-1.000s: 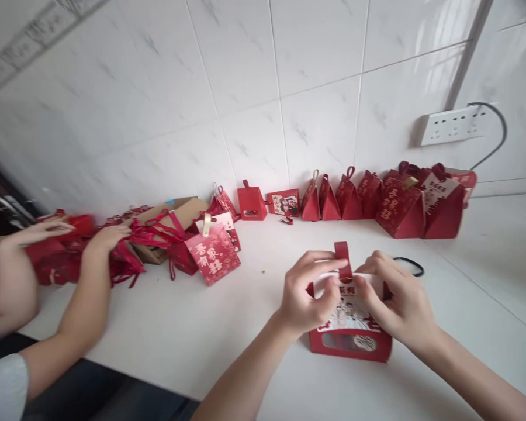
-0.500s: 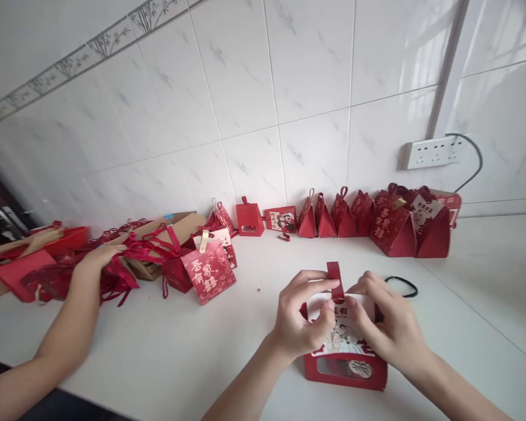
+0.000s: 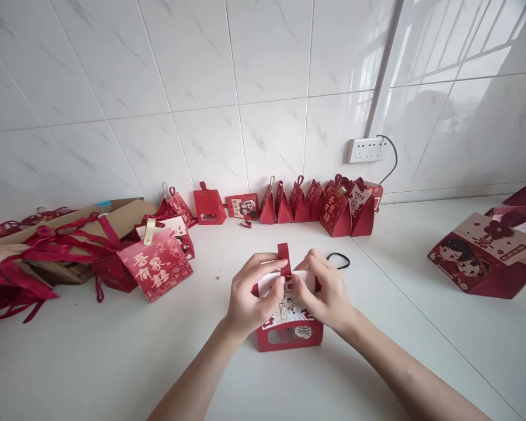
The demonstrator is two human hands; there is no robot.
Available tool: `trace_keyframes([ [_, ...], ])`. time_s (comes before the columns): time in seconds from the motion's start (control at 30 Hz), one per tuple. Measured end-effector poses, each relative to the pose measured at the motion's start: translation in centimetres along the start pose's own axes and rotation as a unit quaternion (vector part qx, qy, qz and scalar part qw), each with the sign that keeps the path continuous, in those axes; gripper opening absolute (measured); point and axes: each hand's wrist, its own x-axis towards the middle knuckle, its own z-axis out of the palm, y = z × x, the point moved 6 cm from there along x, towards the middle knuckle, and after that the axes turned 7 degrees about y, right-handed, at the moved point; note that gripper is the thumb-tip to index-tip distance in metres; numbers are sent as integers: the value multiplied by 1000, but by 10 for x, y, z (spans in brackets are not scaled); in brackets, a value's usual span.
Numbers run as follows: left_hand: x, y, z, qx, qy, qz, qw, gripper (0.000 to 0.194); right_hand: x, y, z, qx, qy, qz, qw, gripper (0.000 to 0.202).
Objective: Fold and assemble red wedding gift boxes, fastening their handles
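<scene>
A: Where is the red gift box [image 3: 289, 342]?

B: Just below the middle of the frame, on the white table [image 3: 127, 362], its windowed side facing the viewer.

A: What are the fingers doing?

B: The left hand [image 3: 244, 304] pinches the box's top edge, thumb in front, its index finger against the upright red strap [image 3: 283, 251]. The right hand [image 3: 329, 292] grips that same edge from the other side, fingers curled, thumb close to the left one.

A: Anything near?

B: A black loop [image 3: 338, 261] lies just beyond the right hand. Small pointed boxes [image 3: 298, 207] line the wall behind, a box with cartoon faces [image 3: 477, 263] sits at the right, and dark-red ribbons [image 3: 81, 242] tangle at the left.
</scene>
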Motion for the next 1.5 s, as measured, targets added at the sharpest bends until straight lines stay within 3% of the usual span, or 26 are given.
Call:
trace_keyframes([
  [0.67, -1, -2, 0, -17, -24, -4, 1000, 30, -1, 2, 1, 2, 5, 0, 1000, 17],
  [1.5, -1, 0, 1, 2, -8, 2, 1000, 26, -2, 3, 0, 17, 0, 1, 1000, 17],
])
